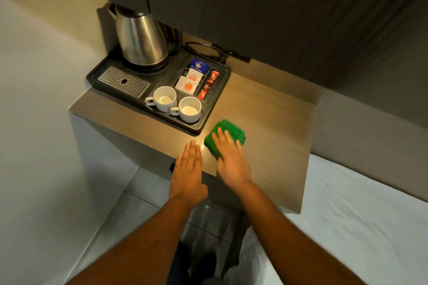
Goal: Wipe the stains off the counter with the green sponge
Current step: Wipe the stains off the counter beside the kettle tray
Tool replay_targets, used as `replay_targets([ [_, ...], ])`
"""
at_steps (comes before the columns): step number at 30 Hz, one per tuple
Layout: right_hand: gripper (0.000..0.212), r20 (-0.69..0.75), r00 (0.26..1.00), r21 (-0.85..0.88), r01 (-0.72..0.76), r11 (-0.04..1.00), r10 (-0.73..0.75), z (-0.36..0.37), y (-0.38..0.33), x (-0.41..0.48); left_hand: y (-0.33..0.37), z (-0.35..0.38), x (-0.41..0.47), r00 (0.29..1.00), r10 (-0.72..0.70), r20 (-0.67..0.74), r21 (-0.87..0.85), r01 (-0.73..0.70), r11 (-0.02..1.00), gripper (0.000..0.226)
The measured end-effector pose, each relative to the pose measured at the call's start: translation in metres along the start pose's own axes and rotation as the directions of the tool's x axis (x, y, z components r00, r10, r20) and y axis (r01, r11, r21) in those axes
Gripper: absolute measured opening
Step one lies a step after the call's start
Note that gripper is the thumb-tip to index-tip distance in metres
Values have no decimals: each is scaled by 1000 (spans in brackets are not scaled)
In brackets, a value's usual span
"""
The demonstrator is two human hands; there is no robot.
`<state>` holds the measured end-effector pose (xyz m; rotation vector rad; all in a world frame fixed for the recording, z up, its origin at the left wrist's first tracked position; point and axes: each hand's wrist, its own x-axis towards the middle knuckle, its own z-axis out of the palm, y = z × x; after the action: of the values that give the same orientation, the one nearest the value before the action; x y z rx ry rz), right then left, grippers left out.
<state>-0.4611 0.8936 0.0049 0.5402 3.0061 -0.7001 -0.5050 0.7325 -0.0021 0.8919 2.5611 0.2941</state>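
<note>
Upper left of frame: steel kettle (141, 39) on a black tray (102, 71), with a perforated drip plate (124, 81) at the tray's left. Centre: two empty white cups (165, 98) in the tray's near wells, sachets (193, 77) in the compartments behind. Lower centre: left hand (188, 169), flat and fingers together, palm down at the near edge of the wooden counter (266, 127), holding nothing. Just right of it: right hand (232, 159), fingers spread and laid flat on the green sponge (228, 133), pressing it to the counter rather than gripping around it; the hand is blurred. The sponge lies just beside the tray's near right corner. Right of frame: bare counter, then white bedding (359, 203). Progress: wiping appears underway; no stains can be made out at this sharpness, so what remains cannot be told.
</note>
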Motion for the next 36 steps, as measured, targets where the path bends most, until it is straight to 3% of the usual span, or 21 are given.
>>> replay_targets([
  [4, 75, -20, 991, 18, -130, 991, 130, -49, 33, 91, 1, 0, 0, 998, -31, 62, 52, 28, 998, 130],
  [8, 71, -37, 936, 3, -350, 937, 350, -108, 124, 119, 2, 0, 6, 993, -44, 108, 97, 33, 995, 136],
  [12, 77, -51, 875, 48, -480, 876, 482, -116, 167, 54, 1, 0, 4, 993, -53, 107, 111, 41, 993, 139],
  [17, 82, -190, 844, 107, -489, 865, 501, -43, 120, -95, 0, 3, 5, 995, -44, 90, 55, 39, 998, 141],
  [20, 90, -151, 900, 85, -400, 913, 408, 14, 51, -125, -2, 6, 5, 996, -44, 76, 48, 40, 998, 142],
  [24, 90, -27, 988, 104, -148, 983, 152, 36, -20, -75, -1, 7, 8, 995, -17, 101, 28, 14, 1000, 144],
  [31, 75, 3, 995, 113, -100, 989, 100, 4, -43, -65, -18, -27, 12, 969, 62, 239, -7, -62, 998, 123],
  [36, 57, 67, 984, 235, 143, 962, -162, -16, -103, -49, -54, -56, -22, 995, -83, 60, -98, 89, 991, 94],
])
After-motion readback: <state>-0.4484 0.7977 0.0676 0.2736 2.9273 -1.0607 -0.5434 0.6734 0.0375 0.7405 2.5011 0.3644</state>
